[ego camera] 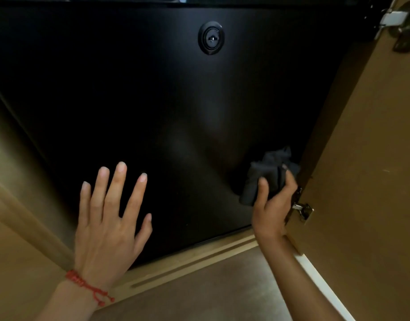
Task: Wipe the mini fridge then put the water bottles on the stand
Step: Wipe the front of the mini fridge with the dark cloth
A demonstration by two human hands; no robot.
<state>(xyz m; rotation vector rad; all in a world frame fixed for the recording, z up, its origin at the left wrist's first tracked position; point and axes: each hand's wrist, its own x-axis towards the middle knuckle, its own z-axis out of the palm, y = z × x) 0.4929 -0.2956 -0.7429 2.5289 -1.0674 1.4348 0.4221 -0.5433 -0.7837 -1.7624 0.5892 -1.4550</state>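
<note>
A wooden cabinet recess frames everything, its tan floor ledge [194,258] running below both hands. The black mini fridge [153,107] fills the recess, no readable lettering on its door. The open cabinet door [366,158] stands just right of the right hand [272,205], which grips a bunched dark cloth [269,174] against the fridge's lower right corner. The left hand [109,223], fingers spread straight, lies over the fridge front. A round lock [211,37] sits well above both hands.

Both hands raised forward, palms away.
Left hand [109,218] spreads its straight fingers [117,181] flat; right hand [272,205] curls its fingers, gripping a bunched dark cloth [266,174].
</note>
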